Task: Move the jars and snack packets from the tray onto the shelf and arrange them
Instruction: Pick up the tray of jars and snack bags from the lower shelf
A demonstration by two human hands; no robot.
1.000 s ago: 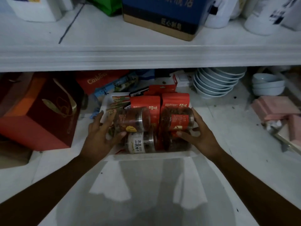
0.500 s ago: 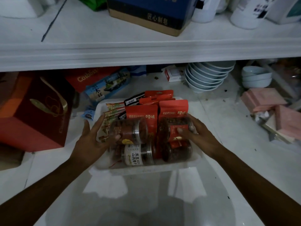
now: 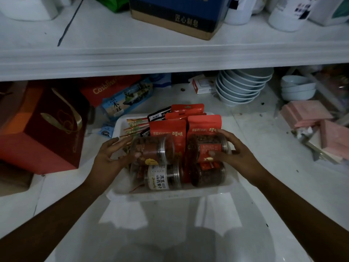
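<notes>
- Currently, left hand (image 3: 111,157) grips the upper left jar (image 3: 153,149).
- Right hand (image 3: 238,156) grips the upper right jar (image 3: 207,146).
- Both held jars lie sideways atop two lower jars (image 3: 164,178) inside the white tray (image 3: 170,194).

Dim white shelf (image 3: 170,59), stacked bowls (image 3: 243,86), red box (image 3: 43,133)

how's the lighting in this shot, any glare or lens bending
Head view: dim, no blur on the left hand or right hand, which grip a clear brown-labelled jar and a clear red-labelled jar; head view: the glossy white surface mirrors pale patches near the white plastic tray; head view: the white upper shelf edge bows.
</notes>
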